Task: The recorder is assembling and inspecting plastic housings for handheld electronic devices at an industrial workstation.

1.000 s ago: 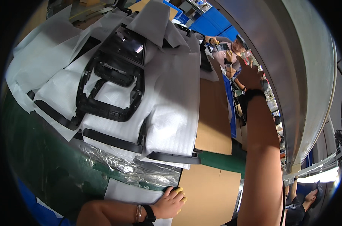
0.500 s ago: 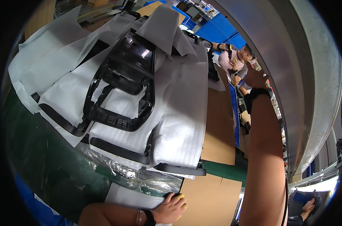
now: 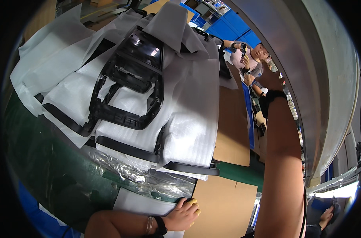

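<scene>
My left hand (image 3: 182, 216) rests low in the view, beside a white foam sheet (image 3: 135, 204) and the edge of a brown cardboard sheet (image 3: 224, 204). Yellow covers wrap its fingertips, and the fingers are curled; a bit of something black shows at them, too hidden to name. My right hand (image 3: 271, 81) is raised at the far right by the grey metal hood, in shadow, so its fingers do not read clearly. Ahead lies a black plastic frame panel (image 3: 138, 121) with a glossy upper part, on white foam wrap (image 3: 188, 131).
More black trim parts (image 3: 127, 148) stick out of the foam on the green table (image 3: 41, 158). Clear plastic film (image 3: 144, 180) lies along the near side. A curved metal hood (image 3: 307, 79) arches over the right. One person (image 3: 244, 57) stands beyond, another (image 3: 325, 218) at lower right.
The view has shifted slightly, so the foam and black parts sit a little higher. My left hand stays by the cardboard edge and my right arm stays raised.
</scene>
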